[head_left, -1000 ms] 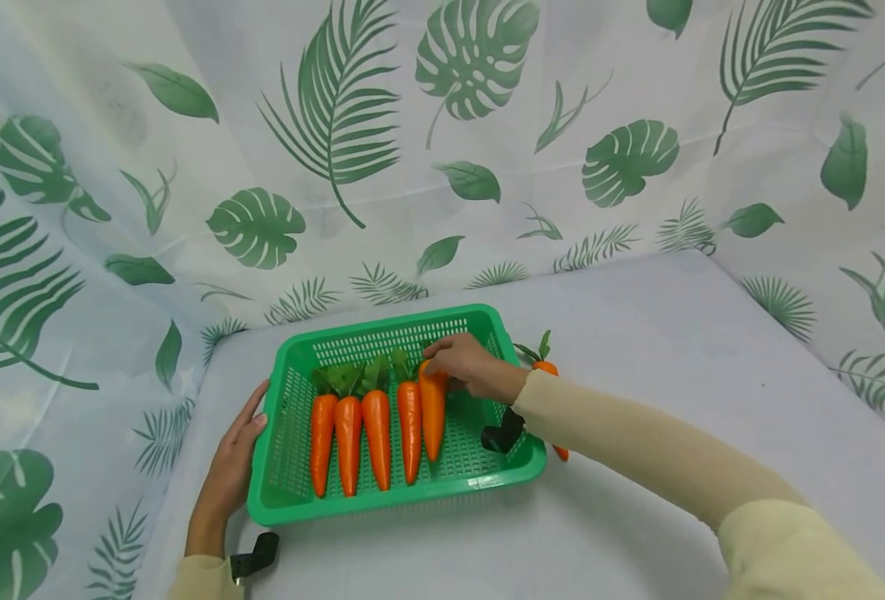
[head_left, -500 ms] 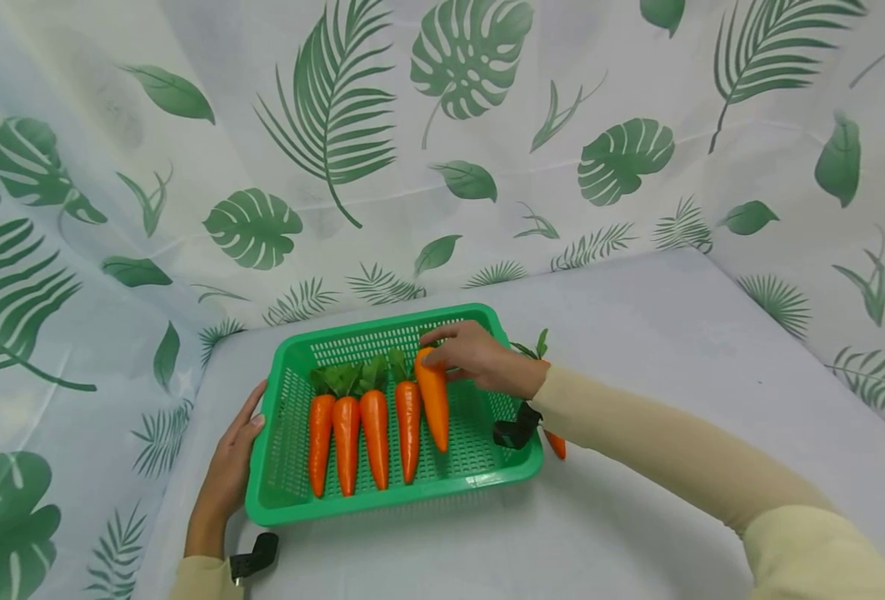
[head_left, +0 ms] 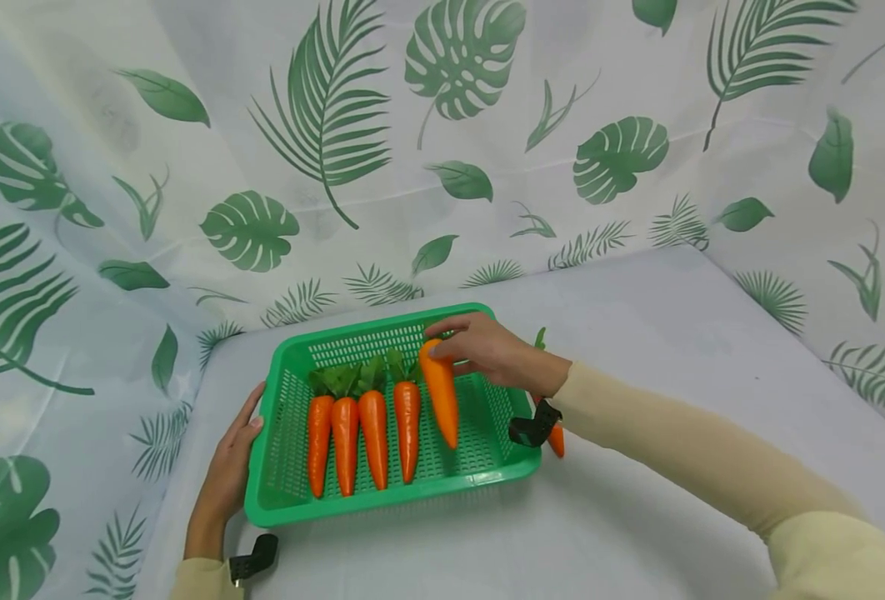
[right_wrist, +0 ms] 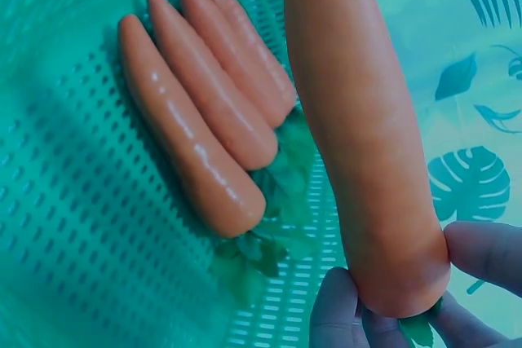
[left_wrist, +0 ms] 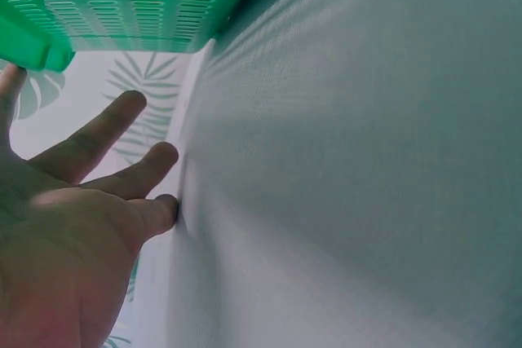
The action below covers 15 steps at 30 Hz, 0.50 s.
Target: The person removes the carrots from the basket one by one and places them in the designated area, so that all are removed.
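Observation:
My right hand holds an orange carrot by its thick top end, over the right part of a green plastic basket. In the right wrist view, fingertips pinch the carrot around its leafy end, and its tip points away. Several more carrots lie side by side in the basket, leaves toward the far side. At the basket's left rim, my left hand rests against the side. The left wrist view shows the left hand with straight, spread fingers beside the slotted basket wall.
Another carrot lies on the white tabletop, just right of the basket and partly behind the right wrist. A white cloth printed with green leaves rises behind and along the sides.
My right hand has lifted the carrot and drawn it slightly right and upward, away from the other carrots. The left hand and the basket have stayed in place.

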Motion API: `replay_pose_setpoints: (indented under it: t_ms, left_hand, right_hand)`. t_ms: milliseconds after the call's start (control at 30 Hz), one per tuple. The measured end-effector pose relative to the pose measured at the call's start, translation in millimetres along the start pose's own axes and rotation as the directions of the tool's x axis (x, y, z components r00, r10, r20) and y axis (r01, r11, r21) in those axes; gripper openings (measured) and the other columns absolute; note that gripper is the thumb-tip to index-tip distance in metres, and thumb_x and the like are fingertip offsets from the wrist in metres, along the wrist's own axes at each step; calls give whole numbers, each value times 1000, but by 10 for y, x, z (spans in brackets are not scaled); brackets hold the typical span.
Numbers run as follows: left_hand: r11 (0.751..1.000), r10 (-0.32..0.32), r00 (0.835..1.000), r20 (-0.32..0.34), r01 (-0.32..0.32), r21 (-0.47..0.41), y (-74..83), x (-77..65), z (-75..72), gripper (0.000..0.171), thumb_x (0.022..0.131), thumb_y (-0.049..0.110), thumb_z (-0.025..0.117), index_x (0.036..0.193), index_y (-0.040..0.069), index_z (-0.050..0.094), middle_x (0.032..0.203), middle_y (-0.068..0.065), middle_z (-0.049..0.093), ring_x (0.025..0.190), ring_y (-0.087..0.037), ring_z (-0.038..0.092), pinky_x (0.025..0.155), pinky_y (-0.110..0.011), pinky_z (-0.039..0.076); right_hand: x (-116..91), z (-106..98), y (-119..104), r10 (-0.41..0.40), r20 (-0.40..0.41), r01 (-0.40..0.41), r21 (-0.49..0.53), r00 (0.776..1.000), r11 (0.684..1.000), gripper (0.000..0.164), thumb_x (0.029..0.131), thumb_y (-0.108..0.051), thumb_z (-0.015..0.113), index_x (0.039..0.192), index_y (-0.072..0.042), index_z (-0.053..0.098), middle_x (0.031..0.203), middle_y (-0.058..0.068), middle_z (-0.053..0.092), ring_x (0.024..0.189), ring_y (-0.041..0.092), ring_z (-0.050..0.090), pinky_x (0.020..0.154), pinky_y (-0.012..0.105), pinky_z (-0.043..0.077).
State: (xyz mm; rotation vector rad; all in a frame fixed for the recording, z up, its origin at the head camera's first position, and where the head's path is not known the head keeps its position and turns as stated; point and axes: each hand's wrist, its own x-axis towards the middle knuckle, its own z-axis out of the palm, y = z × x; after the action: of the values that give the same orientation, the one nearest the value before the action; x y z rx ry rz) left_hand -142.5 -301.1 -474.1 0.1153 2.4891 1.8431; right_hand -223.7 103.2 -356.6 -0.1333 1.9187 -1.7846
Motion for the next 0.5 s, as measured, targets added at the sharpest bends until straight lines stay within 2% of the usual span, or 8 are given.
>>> replay_pose_setpoints:
  t_ms: [333,500]
  left_hand:
    - [1000,14,1000,-2,-14,5,10,2,5,55,120,38,30,173,30,23,154,-6,43,96,-20,65,77,-35,57]
    - [1000,-1,1000,5,1,-1,7,-2,0,56,119,39,30,174,30,22,154,-4,42,96,-20,64,77,-35,57]
  right_hand:
    - [-131,-169,-44,-15,-23,15,-3,1000,1000,49,103,-6,67,150,6,57,138,22,63,113,33,66,104,50,52]
    - [-188,-274,-52,-18,-34,18,-13,999,1000,50,103,-7,68,150,5,57,137,21,65,113,30,67,106,51,50]
